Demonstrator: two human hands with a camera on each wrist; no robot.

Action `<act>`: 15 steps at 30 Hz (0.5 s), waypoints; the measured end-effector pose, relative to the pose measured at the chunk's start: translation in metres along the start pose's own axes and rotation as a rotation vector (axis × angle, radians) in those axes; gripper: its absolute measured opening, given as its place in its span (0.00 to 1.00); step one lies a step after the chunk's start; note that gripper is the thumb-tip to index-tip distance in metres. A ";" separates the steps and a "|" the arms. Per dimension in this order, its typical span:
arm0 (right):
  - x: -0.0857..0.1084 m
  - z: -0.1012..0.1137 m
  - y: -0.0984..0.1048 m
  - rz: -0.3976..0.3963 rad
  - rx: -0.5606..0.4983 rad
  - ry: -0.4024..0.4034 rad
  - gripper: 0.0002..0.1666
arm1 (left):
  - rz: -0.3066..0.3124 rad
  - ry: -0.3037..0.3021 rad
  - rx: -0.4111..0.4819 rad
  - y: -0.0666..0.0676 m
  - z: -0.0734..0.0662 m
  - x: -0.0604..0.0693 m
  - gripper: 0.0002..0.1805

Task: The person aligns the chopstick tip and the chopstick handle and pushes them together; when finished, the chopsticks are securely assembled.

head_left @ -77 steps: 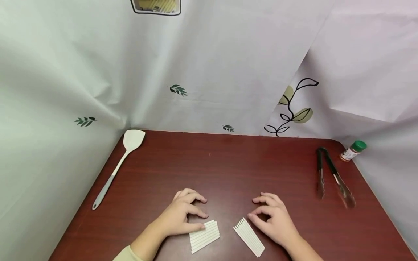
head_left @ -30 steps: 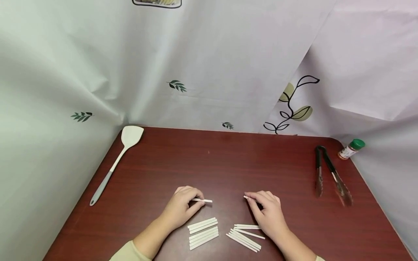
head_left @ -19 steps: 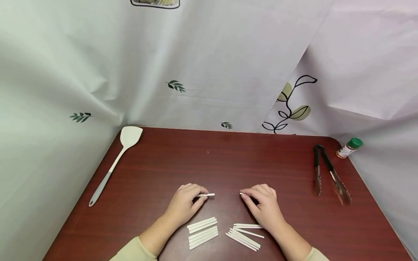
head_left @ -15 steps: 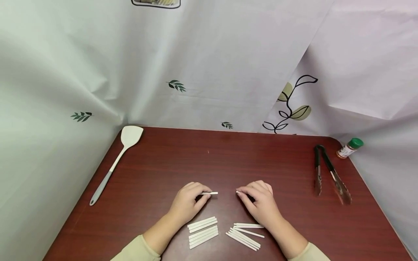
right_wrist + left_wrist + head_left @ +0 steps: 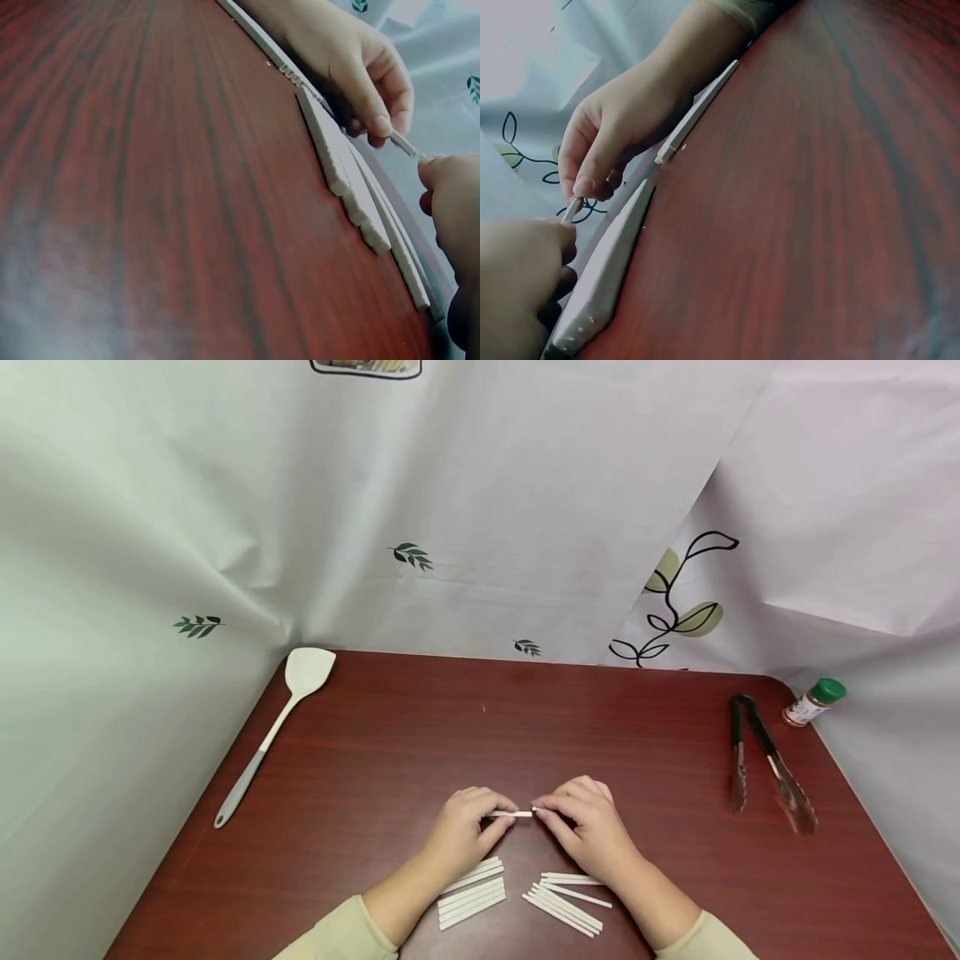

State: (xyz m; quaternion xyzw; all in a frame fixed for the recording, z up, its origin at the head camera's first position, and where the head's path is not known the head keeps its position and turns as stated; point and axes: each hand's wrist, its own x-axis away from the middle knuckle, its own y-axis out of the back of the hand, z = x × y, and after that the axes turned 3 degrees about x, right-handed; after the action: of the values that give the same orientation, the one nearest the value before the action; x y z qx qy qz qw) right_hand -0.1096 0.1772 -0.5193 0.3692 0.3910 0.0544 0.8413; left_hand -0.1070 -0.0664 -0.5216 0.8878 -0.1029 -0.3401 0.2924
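Note:
My left hand (image 5: 461, 831) pinches a thin white stick (image 5: 523, 814) between thumb and fingers, its end sticking out to the right. Facing it, my right hand (image 5: 588, 831) pinches another white stick (image 5: 535, 810), of which only a small tip shows. The two tips are almost end to end above the table; the right wrist view shows the left-hand stick (image 5: 403, 142) pointing at the right fingertips. Below the left hand lies a row of white sticks (image 5: 472, 903), partly covered by the wrist. A looser fan of white sticks (image 5: 562, 912) lies below the right hand.
A white spatula with a grey handle (image 5: 279, 727) lies along the table's left edge. On the right lie black-handled metal tongs (image 5: 772, 760), with a green-capped spice jar (image 5: 813, 702) at the edge. Fabric hangs behind the dark red table (image 5: 480, 743).
Both hands picked up a stick each from the rows, which became split and fanned. They then moved toward each other, the left one rightward, bringing the stick tips close.

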 end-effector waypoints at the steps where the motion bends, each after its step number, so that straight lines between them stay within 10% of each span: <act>1: 0.001 0.000 0.000 0.004 -0.006 0.003 0.10 | -0.004 0.009 0.003 0.000 -0.001 0.000 0.08; 15: 0.004 -0.001 -0.002 0.017 -0.045 0.043 0.12 | 0.022 0.067 0.034 0.002 -0.002 0.001 0.07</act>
State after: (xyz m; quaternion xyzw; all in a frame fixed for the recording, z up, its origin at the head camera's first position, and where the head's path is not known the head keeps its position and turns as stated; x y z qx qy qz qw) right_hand -0.1084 0.1782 -0.5232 0.3524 0.4047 0.0780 0.8402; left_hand -0.1050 -0.0674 -0.5200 0.9025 -0.1087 -0.3051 0.2841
